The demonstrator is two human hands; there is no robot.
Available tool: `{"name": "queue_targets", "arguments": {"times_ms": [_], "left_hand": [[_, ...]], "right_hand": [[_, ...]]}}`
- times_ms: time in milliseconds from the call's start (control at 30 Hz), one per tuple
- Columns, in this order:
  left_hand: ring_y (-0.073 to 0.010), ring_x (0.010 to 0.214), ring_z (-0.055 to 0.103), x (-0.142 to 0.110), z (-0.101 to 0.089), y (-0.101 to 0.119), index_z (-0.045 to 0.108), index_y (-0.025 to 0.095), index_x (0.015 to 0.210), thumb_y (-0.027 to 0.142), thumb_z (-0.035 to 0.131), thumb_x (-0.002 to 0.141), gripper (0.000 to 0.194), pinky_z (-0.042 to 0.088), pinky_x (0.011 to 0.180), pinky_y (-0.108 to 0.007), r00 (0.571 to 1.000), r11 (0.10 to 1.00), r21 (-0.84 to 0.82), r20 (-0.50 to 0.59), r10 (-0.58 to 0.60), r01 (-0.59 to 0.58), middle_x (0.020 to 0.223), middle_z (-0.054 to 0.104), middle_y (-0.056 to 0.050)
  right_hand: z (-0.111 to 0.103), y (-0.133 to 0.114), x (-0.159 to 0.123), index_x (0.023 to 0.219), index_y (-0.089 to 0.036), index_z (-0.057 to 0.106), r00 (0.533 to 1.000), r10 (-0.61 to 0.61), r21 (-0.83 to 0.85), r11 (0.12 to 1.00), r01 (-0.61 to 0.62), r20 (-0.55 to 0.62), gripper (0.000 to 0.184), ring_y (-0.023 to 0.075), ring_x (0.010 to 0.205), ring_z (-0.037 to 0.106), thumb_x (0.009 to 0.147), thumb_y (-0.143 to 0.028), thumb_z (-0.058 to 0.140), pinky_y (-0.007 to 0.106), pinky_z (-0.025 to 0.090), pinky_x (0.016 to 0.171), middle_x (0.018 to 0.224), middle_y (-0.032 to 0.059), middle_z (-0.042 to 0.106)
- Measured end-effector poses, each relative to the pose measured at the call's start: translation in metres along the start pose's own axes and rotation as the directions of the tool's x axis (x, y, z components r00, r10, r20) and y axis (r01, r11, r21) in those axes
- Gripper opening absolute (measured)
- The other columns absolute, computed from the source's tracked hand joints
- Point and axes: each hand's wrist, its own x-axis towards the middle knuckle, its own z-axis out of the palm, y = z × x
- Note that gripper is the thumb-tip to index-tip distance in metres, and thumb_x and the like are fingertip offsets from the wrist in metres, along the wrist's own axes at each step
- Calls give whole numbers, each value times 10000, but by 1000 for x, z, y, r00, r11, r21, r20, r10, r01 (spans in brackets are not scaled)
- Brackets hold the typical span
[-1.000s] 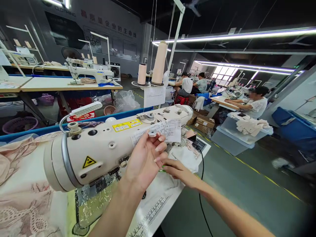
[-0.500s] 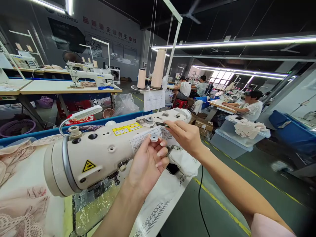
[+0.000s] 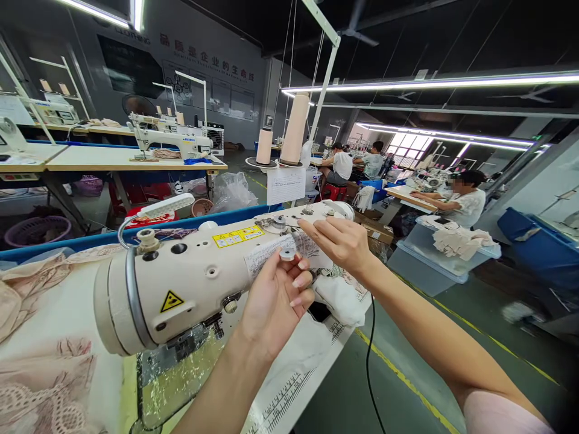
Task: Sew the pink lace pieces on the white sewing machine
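My left hand (image 3: 275, 295) is raised in front of a white sewing machine (image 3: 199, 271). Its thumb and fingers pinch a small silver bobbin (image 3: 287, 254), while the other fingers curl loosely. Over the top of the machine, my right hand (image 3: 341, 241) is closed, its fingertips together beside the bobbin winder (image 3: 279, 223). A thin dark pointed tool (image 3: 294, 228) sticks out from those fingertips; its kind is mostly hidden by the hand. Another bobbin appears to sit on the winder. A handwritten paper strip (image 3: 265, 256) is stuck on the machine's body.
Thread cones (image 3: 296, 129) stand behind the machine. Pale lace fabric (image 3: 40, 386) lies at the left, and white cloth (image 3: 339, 298) sits under the machine's right end. A black cable (image 3: 370, 361) hangs beside the table. Co-workers (image 3: 465, 196) sit at machines to the right.
The view has shifted slightly, so the scene sits a little further right. Both hands keep nearly the same places, and less of the dark tool shows at my right fingertips.
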Motion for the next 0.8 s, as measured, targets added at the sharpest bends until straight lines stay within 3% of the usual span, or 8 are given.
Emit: {"name": "queue_targets", "arguments": {"times_ms": [233,400,567,800], "left_hand": [[-41,501,370,-2,2,-1,506,130,804,299,342,1019,319,284,381,-143,1000,1000,-3,-27,-4,4,756,441,6],[-42,501,372,-2,2,0,507,130,799,298,331,1021,329,284,380,-141,1000,1000,-10,-26,-4,3,752,439,6],[-39,506,368,-3,2,1,513,121,810,295,322,1023,334,285,385,-141,1000,1000,-10,-12,-6,6,758,438,6],[-42,508,371,-1,1,2,510,125,807,296,329,1022,329,288,386,-140,1000,1000,-20,-1,-8,8,758,439,7]], "right_hand": [[-2,1,3,1204,-280,601,999,0,11,1000,0,44,301,109,673,537,1006,-183,397,273,337,585,752,-4,648],[-3,1,7,1169,-250,624,997,-71,-65,995,73,26,304,107,654,532,1011,-164,379,278,319,572,718,-7,643],[-5,2,5,1182,-268,605,999,-29,-8,1000,29,34,309,105,666,530,1011,-163,369,279,322,576,746,-7,646],[-3,3,9,1176,-242,605,997,-68,-30,997,69,44,292,107,648,510,1010,-167,376,282,298,573,729,-3,630]]}}
